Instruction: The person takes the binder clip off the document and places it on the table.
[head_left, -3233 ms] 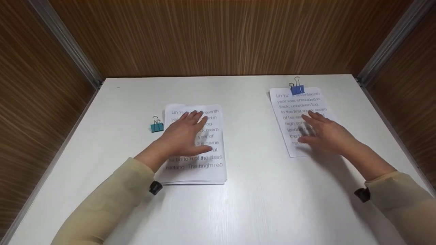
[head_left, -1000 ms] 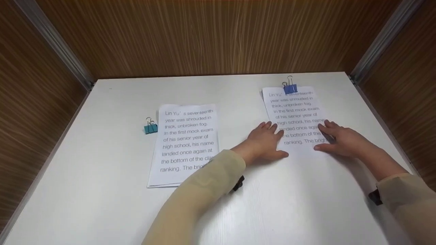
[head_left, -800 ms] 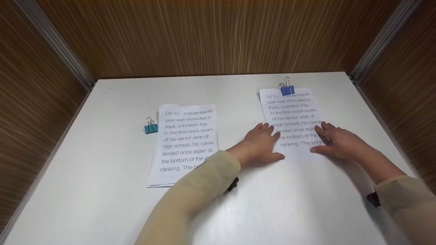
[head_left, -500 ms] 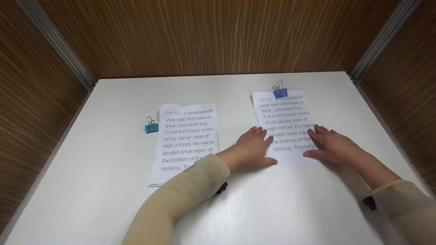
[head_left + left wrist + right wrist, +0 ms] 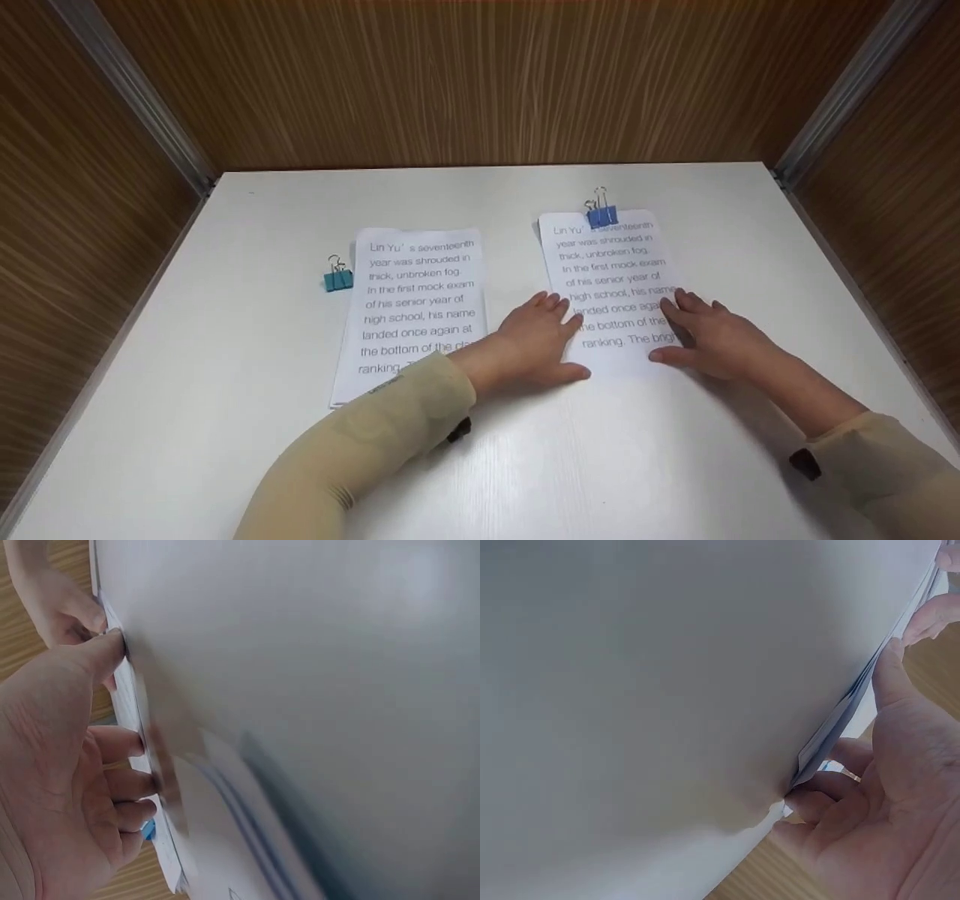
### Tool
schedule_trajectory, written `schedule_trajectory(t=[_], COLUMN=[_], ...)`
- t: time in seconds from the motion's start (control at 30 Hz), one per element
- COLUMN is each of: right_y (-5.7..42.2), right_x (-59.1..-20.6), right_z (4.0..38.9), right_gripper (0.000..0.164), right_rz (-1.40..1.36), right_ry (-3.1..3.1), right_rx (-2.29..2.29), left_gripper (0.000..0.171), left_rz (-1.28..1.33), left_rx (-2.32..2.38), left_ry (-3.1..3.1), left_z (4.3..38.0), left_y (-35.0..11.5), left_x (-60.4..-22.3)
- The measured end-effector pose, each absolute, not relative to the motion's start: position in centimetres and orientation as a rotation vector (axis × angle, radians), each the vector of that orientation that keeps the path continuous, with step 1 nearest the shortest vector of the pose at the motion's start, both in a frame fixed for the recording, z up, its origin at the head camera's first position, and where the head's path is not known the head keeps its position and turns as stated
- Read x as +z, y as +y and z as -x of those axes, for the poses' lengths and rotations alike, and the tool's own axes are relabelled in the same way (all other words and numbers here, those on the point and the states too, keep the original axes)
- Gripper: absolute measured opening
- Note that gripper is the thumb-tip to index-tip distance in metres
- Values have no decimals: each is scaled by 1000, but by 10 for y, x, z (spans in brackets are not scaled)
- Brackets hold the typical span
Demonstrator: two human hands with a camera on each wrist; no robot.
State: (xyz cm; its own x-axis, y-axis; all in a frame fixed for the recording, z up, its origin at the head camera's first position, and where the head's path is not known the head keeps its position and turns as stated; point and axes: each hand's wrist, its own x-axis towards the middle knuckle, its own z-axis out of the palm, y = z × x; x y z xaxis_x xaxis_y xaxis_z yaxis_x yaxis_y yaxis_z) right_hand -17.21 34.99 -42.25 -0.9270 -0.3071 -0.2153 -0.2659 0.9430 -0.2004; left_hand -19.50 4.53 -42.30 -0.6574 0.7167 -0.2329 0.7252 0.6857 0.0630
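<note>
A stack of printed paper point(image 5: 619, 277) lies on the table at right, with a blue binder clip point(image 5: 602, 217) on its far edge. My left hand point(image 5: 532, 341) rests at the stack's left edge, and my right hand point(image 5: 716, 337) touches its right edge. Both hands have loosely spread fingers and neither grips the stack. In the right wrist view the thumb point(image 5: 891, 664) and fingertips meet the slightly fanned sheet edges point(image 5: 836, 724). From the left wrist, the fingertips point(image 5: 142, 784) touch the side of the paper.
A second stack of printed sheets point(image 5: 420, 292) lies to the left, its lower right part hidden by the left sleeve point(image 5: 375, 427). Beside it stands a teal binder clip point(image 5: 337, 280). Brown wood-grain panels point(image 5: 480, 82) enclose the white table point(image 5: 555, 480) behind and at both sides.
My left hand has left the left stack and joined my right hand at the clipped one. Between them, that stack has slid left and nearer the table's front.
</note>
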Motion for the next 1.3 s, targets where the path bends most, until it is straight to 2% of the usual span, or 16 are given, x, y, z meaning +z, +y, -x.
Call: schedule_trajectory(t=[1.3], right_y=[289], right_x=[-426], right_z=[134], right_gripper=[95], right_rz=[520], right_ry=[2935], right_rx=[-263], left_gripper=[91], left_rz=[-1201], left_rx=[105], left_ry=[2652], left_z=[158], left_y=[-23], left_x=[-426])
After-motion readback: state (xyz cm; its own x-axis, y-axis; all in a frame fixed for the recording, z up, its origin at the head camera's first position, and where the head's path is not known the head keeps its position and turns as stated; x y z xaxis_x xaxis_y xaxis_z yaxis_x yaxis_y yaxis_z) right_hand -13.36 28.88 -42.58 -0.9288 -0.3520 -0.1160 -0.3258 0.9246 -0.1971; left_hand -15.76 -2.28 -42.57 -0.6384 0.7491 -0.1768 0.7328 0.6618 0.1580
